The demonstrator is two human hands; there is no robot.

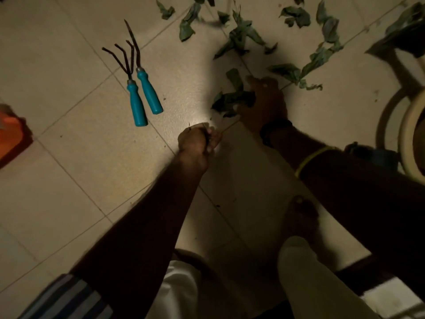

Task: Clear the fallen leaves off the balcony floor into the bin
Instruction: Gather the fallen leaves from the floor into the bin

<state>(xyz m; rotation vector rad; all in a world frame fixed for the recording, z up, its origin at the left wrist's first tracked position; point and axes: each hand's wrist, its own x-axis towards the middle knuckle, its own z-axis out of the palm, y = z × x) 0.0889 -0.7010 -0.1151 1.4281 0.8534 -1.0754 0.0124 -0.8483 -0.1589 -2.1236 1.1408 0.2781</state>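
Gathering leaves on the floor
Left hand (197, 141) fisted around a thin stem (227, 127); right hand (264, 102) fingers clutch wilted leaves (232, 101).

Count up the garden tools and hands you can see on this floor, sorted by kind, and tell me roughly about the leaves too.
Hand rake, teal handle: 1
Single-prong weeder, teal handle: 1
Hands: 2, left hand and right hand
Leaves: many, wilted and overlapping, too tangled to count exactly
Total, leaves aside: 4
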